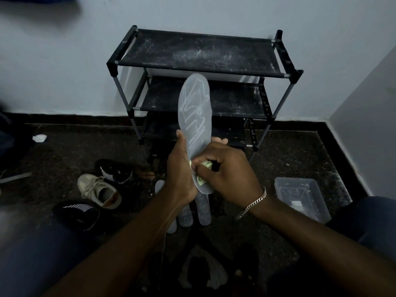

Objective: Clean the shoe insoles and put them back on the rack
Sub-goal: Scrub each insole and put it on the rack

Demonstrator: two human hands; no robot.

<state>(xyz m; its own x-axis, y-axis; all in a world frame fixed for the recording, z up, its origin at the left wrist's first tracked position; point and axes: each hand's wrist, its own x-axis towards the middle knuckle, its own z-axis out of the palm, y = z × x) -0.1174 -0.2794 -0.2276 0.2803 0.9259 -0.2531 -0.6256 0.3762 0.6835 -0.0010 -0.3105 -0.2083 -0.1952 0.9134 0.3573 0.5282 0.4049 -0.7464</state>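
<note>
A pale grey, translucent insole (194, 112) marked with lighter lines stands upright in mid-air, toe up, in front of the dusty black three-tier fabric shoe rack (199, 52). The left hand (181, 168) grips its lower half, thumb lying up along the left edge and fingers wrapped behind. The right hand (229, 176) pinches a small pale green wad (206, 164) against the heel end, though I cannot tell whether it is cloth or sponge. A silver chain bracelet (256, 201) circles that wrist. Below the hands, more grey insoles (203, 211) lie side by side on the dark floor. To the left, a beige lace-up sneaker (98, 189) sits among black striped shoes (113, 170). To the right is a clear plastic tub (300, 196).
</note>
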